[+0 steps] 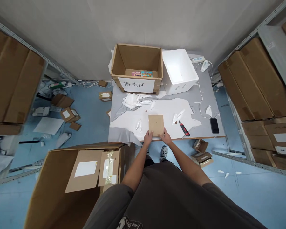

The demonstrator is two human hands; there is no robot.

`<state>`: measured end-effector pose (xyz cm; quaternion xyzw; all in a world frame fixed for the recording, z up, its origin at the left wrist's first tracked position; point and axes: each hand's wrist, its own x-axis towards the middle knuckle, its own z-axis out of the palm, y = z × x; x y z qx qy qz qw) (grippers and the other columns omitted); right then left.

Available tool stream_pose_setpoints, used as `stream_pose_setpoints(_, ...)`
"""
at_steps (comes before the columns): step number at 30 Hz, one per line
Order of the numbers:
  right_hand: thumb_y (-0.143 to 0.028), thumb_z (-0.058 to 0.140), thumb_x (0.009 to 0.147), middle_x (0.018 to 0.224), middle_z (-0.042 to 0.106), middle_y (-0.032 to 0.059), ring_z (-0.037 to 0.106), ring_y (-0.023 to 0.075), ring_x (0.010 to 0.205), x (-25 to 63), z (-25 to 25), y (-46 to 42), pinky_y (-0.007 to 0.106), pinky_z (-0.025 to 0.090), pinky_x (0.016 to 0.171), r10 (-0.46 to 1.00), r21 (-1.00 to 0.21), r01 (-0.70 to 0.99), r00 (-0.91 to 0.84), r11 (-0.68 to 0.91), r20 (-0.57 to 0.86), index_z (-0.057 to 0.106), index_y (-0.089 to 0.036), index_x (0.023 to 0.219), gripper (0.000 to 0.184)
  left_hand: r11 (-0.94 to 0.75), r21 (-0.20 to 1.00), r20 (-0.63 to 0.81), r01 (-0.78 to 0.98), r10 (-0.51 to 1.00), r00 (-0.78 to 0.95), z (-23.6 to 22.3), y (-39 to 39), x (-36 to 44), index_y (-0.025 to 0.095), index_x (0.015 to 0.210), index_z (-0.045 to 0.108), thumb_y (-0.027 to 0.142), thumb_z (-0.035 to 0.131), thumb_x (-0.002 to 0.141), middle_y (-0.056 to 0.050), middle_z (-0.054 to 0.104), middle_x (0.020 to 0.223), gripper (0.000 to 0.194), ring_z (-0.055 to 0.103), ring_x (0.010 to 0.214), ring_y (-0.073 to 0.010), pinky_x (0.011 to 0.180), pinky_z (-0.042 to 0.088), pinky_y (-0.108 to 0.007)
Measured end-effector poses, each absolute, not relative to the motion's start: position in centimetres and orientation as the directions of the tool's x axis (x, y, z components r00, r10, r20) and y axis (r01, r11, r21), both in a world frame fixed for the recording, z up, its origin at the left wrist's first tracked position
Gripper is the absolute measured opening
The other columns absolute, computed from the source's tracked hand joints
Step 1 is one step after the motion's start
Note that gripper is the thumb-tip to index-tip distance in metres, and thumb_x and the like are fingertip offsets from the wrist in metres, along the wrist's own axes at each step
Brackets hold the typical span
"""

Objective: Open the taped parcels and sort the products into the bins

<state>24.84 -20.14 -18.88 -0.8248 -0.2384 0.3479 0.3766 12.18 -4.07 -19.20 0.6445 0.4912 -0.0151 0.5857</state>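
A small flat brown cardboard box (156, 124) is between my hands at the front edge of the table. My left hand (148, 138) grips its near left corner, and my right hand (165, 137) has the near right corner. Both thumbs rest on top; the fingers underneath are hidden. To the right lies a red and black utility knife (184, 128) on the white paper (166, 109) that covers part of the table. Crumpled white wrapping (132, 100) is heaped beyond the box.
At the back stand an open labelled carton (137, 85) with colourful packets inside and a white foam box (180, 71). A phone (214, 125) and a power strip (198, 59) are at the right. One big open carton (50, 178) stands left of me; loaded shelves flank both sides.
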Motion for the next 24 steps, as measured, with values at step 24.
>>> stream_pose_setpoints(24, -0.021, 0.055, 0.095, 0.163, 0.052, 0.0171, 0.043, 0.0342, 0.151, 25.9, -12.9, -16.6, 0.055, 0.041, 0.122, 0.839, -0.562, 0.662, 0.533, -0.496, -0.113, 0.059, -0.02, 0.156, 0.061, -0.483, 0.671, -0.236, 0.563, 0.58, 0.779, -12.6, 0.2, 13.3, 0.024, 0.165, 0.05, 0.055, 0.06, 0.102, -0.011, 0.033, 0.179, 0.071, 0.031, 0.165, -0.033, 0.132, 0.034, -0.047)
